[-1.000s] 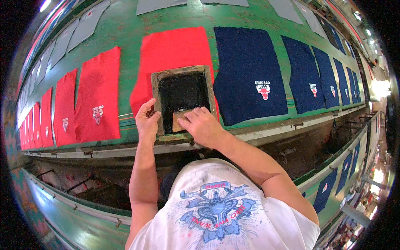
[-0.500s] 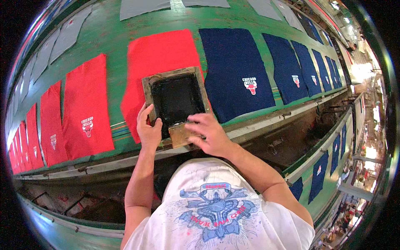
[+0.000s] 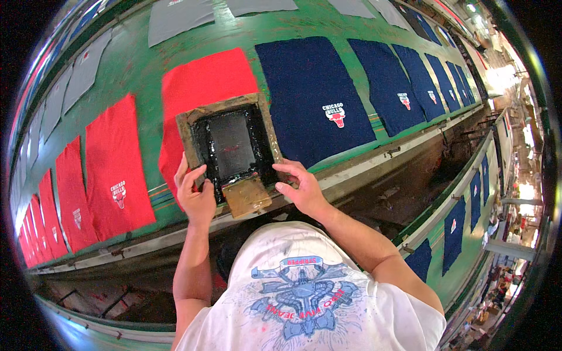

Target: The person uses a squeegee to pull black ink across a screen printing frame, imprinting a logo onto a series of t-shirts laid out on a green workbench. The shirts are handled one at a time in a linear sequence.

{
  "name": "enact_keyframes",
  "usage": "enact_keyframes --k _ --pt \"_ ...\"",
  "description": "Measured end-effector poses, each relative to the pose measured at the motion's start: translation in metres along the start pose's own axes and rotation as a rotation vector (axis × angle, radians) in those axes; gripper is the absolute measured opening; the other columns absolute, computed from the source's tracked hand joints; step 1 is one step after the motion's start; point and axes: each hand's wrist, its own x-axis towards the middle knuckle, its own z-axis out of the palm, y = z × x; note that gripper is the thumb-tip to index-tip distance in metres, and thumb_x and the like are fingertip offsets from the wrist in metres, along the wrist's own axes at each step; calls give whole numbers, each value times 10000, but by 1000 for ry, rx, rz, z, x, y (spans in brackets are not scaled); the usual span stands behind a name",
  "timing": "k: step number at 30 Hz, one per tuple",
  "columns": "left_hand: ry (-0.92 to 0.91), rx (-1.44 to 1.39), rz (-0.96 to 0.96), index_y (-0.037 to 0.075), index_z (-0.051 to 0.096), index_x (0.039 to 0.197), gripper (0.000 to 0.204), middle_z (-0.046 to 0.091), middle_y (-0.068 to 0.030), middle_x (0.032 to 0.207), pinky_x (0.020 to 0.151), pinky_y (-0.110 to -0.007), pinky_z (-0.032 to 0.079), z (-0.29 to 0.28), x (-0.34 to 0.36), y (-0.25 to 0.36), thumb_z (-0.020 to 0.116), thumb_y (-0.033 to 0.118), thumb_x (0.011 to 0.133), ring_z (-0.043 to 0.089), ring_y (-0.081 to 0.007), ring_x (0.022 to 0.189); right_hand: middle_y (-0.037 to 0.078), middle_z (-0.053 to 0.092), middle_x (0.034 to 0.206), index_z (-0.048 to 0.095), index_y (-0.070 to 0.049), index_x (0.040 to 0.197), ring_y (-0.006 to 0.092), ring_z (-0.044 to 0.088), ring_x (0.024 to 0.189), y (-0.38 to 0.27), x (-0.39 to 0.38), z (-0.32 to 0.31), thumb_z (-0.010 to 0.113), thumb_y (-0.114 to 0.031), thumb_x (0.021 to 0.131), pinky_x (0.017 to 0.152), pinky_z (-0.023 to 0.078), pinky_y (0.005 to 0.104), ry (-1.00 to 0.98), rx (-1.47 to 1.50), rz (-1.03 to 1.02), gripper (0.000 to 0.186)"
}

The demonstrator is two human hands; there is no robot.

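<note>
A wooden screen-printing frame (image 3: 183, 131) with a dark mesh lies tilted over the lower part of a red cloth piece (image 3: 213, 73). Black ink lines the inside of the frame. At its near end rests a wooden squeegee (image 3: 248, 196), which neither hand holds. My left hand (image 3: 197, 196) grips the frame's left side near the close corner, fingers curled and thumb inward. On the opposite side, my right hand (image 3: 301, 190) has its fingers and thumb at the frame's right edge. The cloth beneath the mesh is hidden.
Printed red cloth pieces (image 3: 111, 164) line the green table (image 3: 153, 70) to the left, and printed navy pieces (image 3: 310, 88) to the right. Grey pieces (image 3: 181, 20) lie across the far side. A metal rail (image 3: 357, 169) runs along the near edge. Another table stands behind, at lower right.
My right hand has left the squeegee and moved to the frame's right edge. More of the mesh shows, with a lighter middle. The view has shifted slightly.
</note>
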Motion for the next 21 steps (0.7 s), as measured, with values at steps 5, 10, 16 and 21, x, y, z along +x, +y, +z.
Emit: enact_keyframes --k 5,10,16,21 --pt "-2 -137 -92 -9 771 1183 460 555 -234 1639 1254 -431 430 5 12 25 653 -209 785 553 -340 1509 195 563 1601 699 -71 1445 309 549 1477 -2 -1 -31 799 -106 958 1225 448 432 -13 -47 -245 498" --pt "18 -154 -84 -27 753 1192 457 545 -233 1639 1247 -420 435 63 8 66 633 -222 796 543 -327 1519 200 585 1584 716 -78 1426 316 558 1470 10 6 -100 801 -98 958 1207 455 428 -5 30 -232 476" --pt "17 -169 -106 -16 763 1142 428 541 -247 1644 1236 -419 441 184 -9 110 650 -221 784 560 -337 1496 204 643 1508 752 -95 1371 330 608 1407 41 6 -211 809 -124 931 1173 491 436 72 -75 -154 445" --pt "20 -220 -60 31 778 1133 422 551 -250 1642 1232 -432 437 271 -22 127 692 -186 781 572 -348 1469 227 636 1512 762 -107 1351 367 583 1444 76 1 -277 826 -163 925 1212 450 448 144 -30 -41 434"
